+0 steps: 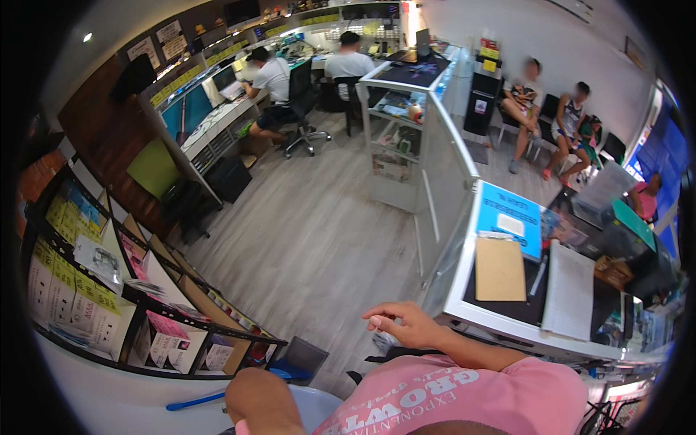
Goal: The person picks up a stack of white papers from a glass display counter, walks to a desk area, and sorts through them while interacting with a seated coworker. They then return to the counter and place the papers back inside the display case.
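My right hand (397, 320) is in front of my body, over the grey floor near the corner of the white counter (457, 313). Its fingers are loosely bent and apart, and I see nothing held in them. A small pale, clear-looking item (384, 341) shows just below that hand, too blurred to name. Of my left side only the bent arm (262, 399) appears at the lower edge; the hand itself is out of the picture. Beside that arm lies a blue stick-like handle (196, 401).
At left stands a black-framed shelf (130, 293) of boxes and packets. A tan clipboard (500, 270), a blue sign (511, 210) and an open notebook (569, 290) lie on the right counter. Two people sit at far desks; others sit along the right wall. A green chair (156, 172) stands left.
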`<state>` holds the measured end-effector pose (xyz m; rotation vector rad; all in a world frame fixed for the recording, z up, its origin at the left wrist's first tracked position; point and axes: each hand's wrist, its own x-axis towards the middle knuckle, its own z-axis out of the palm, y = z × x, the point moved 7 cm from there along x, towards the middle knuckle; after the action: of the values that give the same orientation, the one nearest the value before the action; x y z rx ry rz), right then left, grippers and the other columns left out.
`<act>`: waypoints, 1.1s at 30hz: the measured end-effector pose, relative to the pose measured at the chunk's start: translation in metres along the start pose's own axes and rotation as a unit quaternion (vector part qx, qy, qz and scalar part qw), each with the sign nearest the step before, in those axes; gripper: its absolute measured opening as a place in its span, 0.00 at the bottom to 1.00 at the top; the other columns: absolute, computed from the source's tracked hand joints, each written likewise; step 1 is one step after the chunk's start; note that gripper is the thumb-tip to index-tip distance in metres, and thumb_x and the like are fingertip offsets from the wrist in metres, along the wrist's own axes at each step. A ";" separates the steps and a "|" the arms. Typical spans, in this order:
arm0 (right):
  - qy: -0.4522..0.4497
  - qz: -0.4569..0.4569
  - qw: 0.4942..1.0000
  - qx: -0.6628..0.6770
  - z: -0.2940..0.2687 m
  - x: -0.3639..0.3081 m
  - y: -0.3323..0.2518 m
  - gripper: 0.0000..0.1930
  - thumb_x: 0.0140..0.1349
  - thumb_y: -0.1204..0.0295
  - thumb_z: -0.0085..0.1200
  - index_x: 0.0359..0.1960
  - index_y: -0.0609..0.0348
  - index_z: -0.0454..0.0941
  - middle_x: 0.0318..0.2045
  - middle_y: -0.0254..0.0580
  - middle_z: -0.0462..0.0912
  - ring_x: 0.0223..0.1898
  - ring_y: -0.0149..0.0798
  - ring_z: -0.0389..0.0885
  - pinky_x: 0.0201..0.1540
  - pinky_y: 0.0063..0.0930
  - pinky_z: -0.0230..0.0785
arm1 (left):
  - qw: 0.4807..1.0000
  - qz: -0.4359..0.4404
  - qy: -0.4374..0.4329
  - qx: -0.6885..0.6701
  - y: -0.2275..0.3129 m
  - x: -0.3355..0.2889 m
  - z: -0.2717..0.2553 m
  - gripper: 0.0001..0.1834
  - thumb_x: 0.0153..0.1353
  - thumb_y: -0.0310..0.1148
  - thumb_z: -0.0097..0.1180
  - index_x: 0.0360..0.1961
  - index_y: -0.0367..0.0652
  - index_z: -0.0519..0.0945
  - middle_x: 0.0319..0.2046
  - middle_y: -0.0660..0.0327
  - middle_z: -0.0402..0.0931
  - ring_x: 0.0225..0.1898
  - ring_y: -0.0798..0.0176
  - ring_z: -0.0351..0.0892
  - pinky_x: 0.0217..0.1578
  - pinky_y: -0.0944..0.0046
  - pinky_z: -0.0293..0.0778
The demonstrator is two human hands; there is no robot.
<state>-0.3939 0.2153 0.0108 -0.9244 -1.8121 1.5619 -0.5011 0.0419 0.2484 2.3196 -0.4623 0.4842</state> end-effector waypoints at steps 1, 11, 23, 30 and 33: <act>-0.019 0.014 1.000 -0.001 0.008 0.014 0.008 0.18 0.73 0.59 0.51 0.54 0.58 0.81 0.40 0.40 0.88 0.42 0.31 0.84 0.48 0.28 0.74 | 1.000 0.002 0.005 -0.007 -0.005 -0.009 -0.009 0.29 0.62 0.56 0.57 0.58 0.50 0.77 0.53 0.56 0.78 0.60 0.49 0.71 0.63 0.42 0.61; 0.114 0.144 0.975 0.124 -0.012 0.142 0.092 0.20 0.72 0.57 0.53 0.54 0.60 0.81 0.40 0.38 0.86 0.43 0.32 0.81 0.50 0.30 0.74 | 0.992 0.045 -0.026 -0.116 -0.101 -0.094 -0.136 0.30 0.62 0.56 0.60 0.59 0.50 0.77 0.52 0.57 0.80 0.58 0.53 0.73 0.61 0.44 0.63; 0.437 0.070 0.896 0.041 -0.038 0.090 0.022 0.21 0.72 0.55 0.51 0.56 0.58 0.79 0.45 0.49 0.86 0.46 0.40 0.82 0.53 0.36 0.72 | 0.842 0.313 -0.329 -0.291 -0.170 -0.070 -0.209 0.30 0.61 0.55 0.62 0.60 0.50 0.77 0.50 0.58 0.82 0.55 0.57 0.76 0.58 0.47 0.65; 0.641 0.068 0.761 0.073 0.010 -0.064 -0.005 0.22 0.72 0.55 0.53 0.56 0.59 0.80 0.44 0.46 0.86 0.46 0.38 0.83 0.50 0.33 0.74 | 0.701 0.431 -0.442 -0.357 -0.131 0.013 -0.132 0.31 0.61 0.54 0.64 0.60 0.50 0.77 0.49 0.58 0.83 0.53 0.60 0.77 0.57 0.48 0.67; 0.653 -0.041 0.754 0.047 0.015 -0.123 -0.052 0.20 0.71 0.59 0.54 0.55 0.61 0.80 0.44 0.46 0.86 0.46 0.36 0.83 0.50 0.32 0.74 | 0.687 0.434 -0.462 -0.355 -0.098 0.046 -0.090 0.31 0.60 0.54 0.65 0.60 0.50 0.77 0.49 0.59 0.83 0.52 0.61 0.78 0.56 0.48 0.67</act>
<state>-0.3394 0.1038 0.0617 -1.3391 -0.6956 0.5237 -0.4356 0.1637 0.2739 1.2642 -1.8816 -0.4938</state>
